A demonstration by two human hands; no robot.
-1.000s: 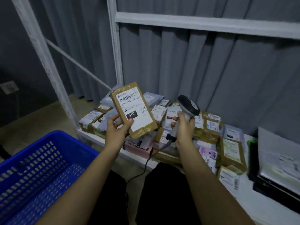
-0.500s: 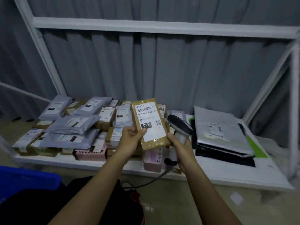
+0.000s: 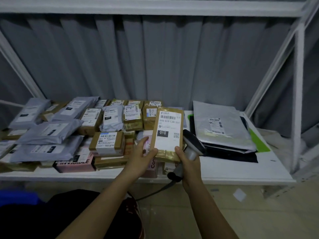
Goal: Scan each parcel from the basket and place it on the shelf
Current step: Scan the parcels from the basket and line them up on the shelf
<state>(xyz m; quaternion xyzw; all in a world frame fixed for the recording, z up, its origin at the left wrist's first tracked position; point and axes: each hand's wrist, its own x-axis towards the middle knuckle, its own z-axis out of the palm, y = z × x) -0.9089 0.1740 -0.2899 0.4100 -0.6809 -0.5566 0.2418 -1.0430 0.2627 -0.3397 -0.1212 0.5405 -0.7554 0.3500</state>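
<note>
Parcel being carried over the shelf.
Left hand pinching its bottom edge; right hand gripping scanner, thumb steadying; seemingly light, stiff, tape-slick.

Upright brown labelled parcel above crowded white shelf
</note>
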